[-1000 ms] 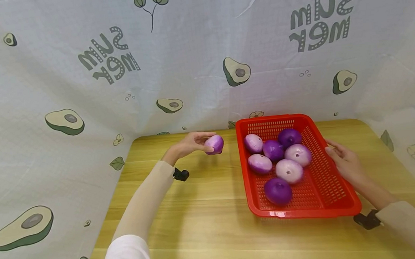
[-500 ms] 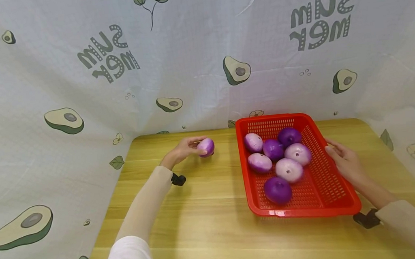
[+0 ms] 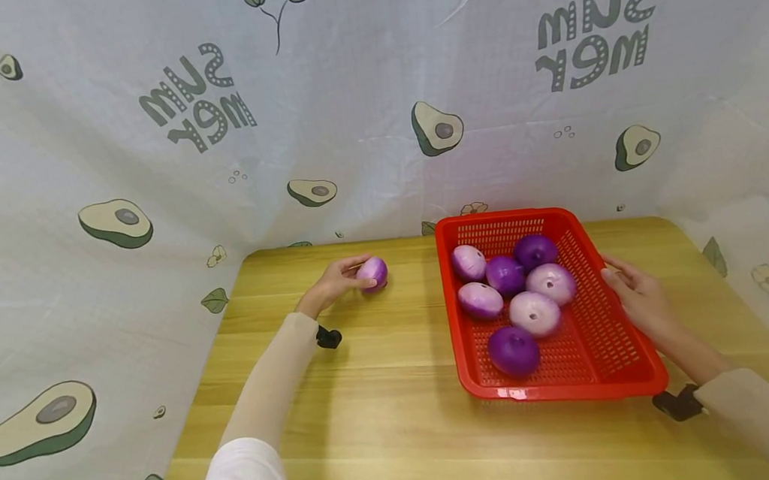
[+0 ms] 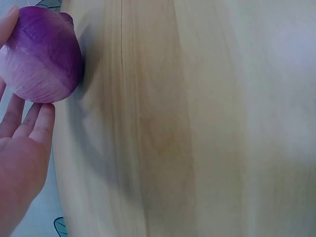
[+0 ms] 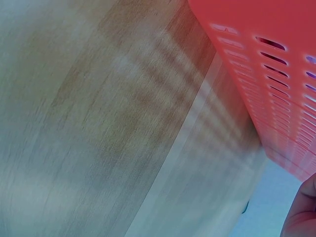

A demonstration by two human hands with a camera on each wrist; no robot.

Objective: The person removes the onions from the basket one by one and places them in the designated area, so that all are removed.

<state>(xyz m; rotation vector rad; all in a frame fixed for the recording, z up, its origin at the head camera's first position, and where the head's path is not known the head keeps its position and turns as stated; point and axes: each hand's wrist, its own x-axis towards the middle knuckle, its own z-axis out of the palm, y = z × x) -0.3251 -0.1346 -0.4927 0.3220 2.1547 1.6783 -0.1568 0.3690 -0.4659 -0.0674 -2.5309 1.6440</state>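
Observation:
At the back left of the table, my left hand [image 3: 335,283] holds a purple onion [image 3: 373,273] between thumb and fingers. In the left wrist view the onion [image 4: 42,55] shows its stubby end pointing away from the palm, and its shadow falls on the wood beside it. To the right stands a red plastic basket [image 3: 463,354] with slotted walls. Several purple and whitish onions [image 3: 534,314] lie inside it. My right hand [image 3: 647,306] grips the basket's right rim, thumb on top and the other fingers partly hidden behind the wall.
Both hands are over a light wooden table [image 3: 380,436]. Behind it and at its sides hangs a white cloth [image 3: 347,107] printed with avocados and lettering. A small black device [image 3: 327,338] sits at the left wrist, another black device [image 3: 677,402] at the right.
My left hand has moved left with the onion, away from the basket, and slightly lower. The right hand and the basket stay in place.

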